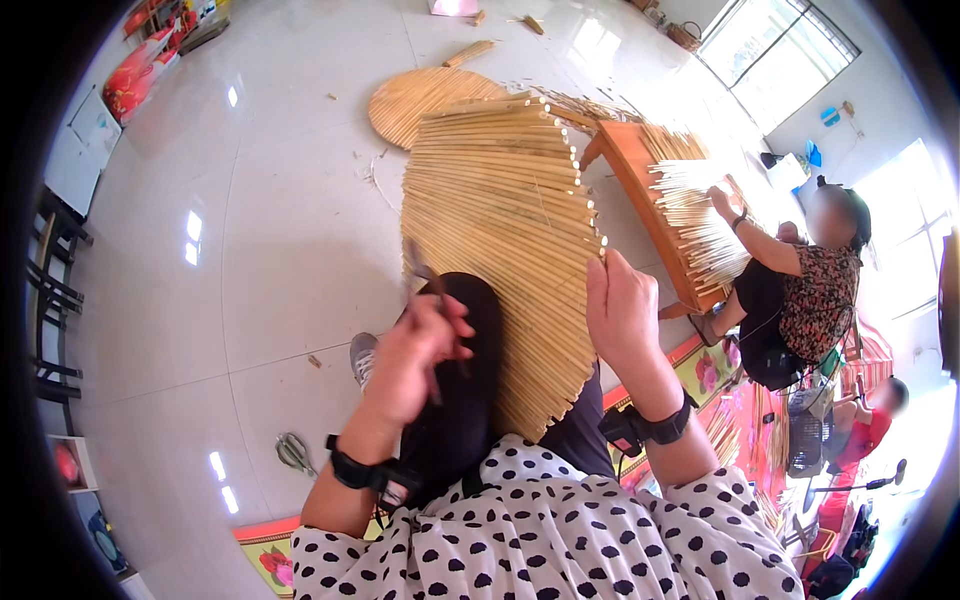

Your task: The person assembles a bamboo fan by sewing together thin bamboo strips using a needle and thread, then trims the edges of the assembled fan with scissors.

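Observation:
A panel of thin yellow reed stalks laid side by side (490, 210) slants across my lap, its right edge showing a row of cut stalk ends. My right hand (622, 303) is closed on that right edge, thumb on top. At the panel's left edge, above my dark-trousered knee, my left hand (415, 350) is wrapped round a dark metal plier-like tool (430, 280). Motion blurs the tool, so its exact kind and whether its jaws touch the stalks cannot be made out.
Beyond the panel lies a round reed mat (430, 95) on the tiled floor. Scissors (293, 452) lie at the lower left. To the right, a person (810, 270) works with stalks at a wooden table (640, 190); another person (870, 430) sits farther back. Dark stools (50, 300) line the left wall.

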`<move>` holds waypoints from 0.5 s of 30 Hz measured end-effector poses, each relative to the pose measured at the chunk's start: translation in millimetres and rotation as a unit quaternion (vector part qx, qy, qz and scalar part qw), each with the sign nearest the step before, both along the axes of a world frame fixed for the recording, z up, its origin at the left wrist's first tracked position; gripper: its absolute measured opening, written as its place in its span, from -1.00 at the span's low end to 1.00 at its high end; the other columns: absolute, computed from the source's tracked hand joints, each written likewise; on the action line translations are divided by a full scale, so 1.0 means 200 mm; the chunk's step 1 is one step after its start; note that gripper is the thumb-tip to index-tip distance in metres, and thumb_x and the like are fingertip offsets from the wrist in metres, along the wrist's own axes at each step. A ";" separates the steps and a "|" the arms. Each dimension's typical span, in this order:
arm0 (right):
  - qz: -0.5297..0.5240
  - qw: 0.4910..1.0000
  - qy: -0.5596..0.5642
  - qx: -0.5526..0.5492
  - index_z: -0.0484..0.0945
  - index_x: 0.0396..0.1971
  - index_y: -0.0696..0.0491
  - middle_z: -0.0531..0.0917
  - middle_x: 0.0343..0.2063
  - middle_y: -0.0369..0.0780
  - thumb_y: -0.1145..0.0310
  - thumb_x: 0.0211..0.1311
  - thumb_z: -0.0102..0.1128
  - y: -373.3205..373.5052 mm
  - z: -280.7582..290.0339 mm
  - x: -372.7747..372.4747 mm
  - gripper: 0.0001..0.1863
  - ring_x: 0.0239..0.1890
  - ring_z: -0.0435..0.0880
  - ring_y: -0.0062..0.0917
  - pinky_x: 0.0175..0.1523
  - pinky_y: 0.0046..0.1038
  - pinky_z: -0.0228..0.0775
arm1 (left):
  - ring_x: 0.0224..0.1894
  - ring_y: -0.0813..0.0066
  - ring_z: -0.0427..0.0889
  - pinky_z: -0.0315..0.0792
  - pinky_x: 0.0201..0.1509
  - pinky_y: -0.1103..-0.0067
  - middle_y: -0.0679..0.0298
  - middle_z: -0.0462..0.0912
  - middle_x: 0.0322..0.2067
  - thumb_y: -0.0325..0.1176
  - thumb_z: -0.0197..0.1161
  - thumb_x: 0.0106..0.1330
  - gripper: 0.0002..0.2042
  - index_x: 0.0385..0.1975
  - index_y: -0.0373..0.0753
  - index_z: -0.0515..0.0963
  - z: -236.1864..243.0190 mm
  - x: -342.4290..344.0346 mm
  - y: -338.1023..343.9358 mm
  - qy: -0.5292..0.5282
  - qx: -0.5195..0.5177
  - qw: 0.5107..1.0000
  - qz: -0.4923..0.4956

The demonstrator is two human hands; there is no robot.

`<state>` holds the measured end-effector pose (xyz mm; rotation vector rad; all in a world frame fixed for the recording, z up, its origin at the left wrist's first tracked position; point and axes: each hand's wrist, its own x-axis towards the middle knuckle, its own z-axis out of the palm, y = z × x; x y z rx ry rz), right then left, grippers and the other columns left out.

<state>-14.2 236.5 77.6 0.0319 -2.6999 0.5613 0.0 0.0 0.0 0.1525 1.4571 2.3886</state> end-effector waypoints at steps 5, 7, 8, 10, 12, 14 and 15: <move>0.001 1.000 0.009 -0.008 0.40 -0.52 0.18 0.49 -0.65 0.06 0.33 0.33 0.03 -0.03 0.02 0.02 -0.74 -0.52 0.51 0.07 -0.38 -0.06 0.33 | -0.08 0.20 0.48 0.43 -0.01 0.45 0.02 0.36 -0.05 -0.38 0.00 0.34 -0.75 -0.10 -0.37 0.50 -0.03 0.10 0.24 0.303 -0.269 0.914 -0.025; 0.011 1.000 0.014 -0.010 0.39 -0.53 0.17 0.49 -0.66 0.06 0.33 0.33 0.02 -0.02 0.01 0.02 -0.73 -0.52 0.51 0.06 -0.39 -0.06 0.32 | -0.04 0.04 0.46 0.41 0.06 0.36 -0.02 0.33 -0.03 -0.41 0.02 0.30 -0.72 -0.06 -0.38 0.48 -0.02 0.14 0.32 0.304 -0.316 0.899 -0.007; 0.017 1.000 0.017 -0.012 0.39 -0.53 0.17 0.49 -0.66 0.06 0.33 0.33 0.02 -0.02 0.01 0.02 -0.73 -0.52 0.51 0.06 -0.39 -0.06 0.32 | -0.03 0.03 0.46 0.42 0.05 0.35 -0.03 0.33 -0.02 -0.41 0.04 0.28 -0.71 -0.05 -0.39 0.47 -0.01 0.15 0.35 0.307 -0.344 0.887 0.006; 0.015 1.000 0.019 -0.002 0.39 -0.54 0.17 0.49 -0.66 0.05 0.33 0.33 0.02 -0.01 0.02 0.02 -0.73 -0.52 0.51 0.06 -0.39 -0.06 0.32 | -0.01 0.00 0.47 0.44 0.05 0.33 -0.05 0.33 -0.02 -0.42 0.07 0.25 -0.68 -0.03 -0.41 0.45 0.01 0.16 0.39 0.319 -0.396 0.861 0.030; 0.011 1.000 0.018 0.000 0.38 -0.54 0.17 0.49 -0.67 0.05 0.32 0.34 0.02 -0.01 0.02 0.02 -0.72 -0.53 0.51 0.06 -0.40 -0.05 0.32 | -0.01 -0.01 0.47 0.47 0.02 0.31 -0.07 0.33 -0.01 -0.42 0.10 0.21 -0.67 -0.04 -0.42 0.44 0.05 0.16 0.41 0.313 -0.423 0.849 0.036; 0.004 1.000 0.014 -0.003 0.39 -0.54 0.16 0.49 -0.68 0.05 0.32 0.34 0.02 -0.01 0.02 0.02 -0.72 -0.53 0.51 0.06 -0.41 -0.05 0.33 | -0.01 -0.02 0.48 0.49 -0.02 0.30 -0.08 0.33 -0.01 -0.42 0.13 0.17 -0.66 -0.06 -0.42 0.44 0.08 0.15 0.42 0.322 -0.446 0.834 0.047; 0.002 1.000 0.014 -0.002 0.39 -0.54 0.16 0.49 -0.68 0.04 0.32 0.34 0.02 -0.01 0.01 0.02 -0.72 -0.53 0.52 0.06 -0.41 -0.05 0.33 | -0.02 -0.02 0.48 0.50 -0.04 0.30 -0.09 0.32 0.00 -0.42 0.14 0.16 -0.67 -0.08 -0.42 0.44 0.09 0.14 0.43 0.332 -0.453 0.825 0.054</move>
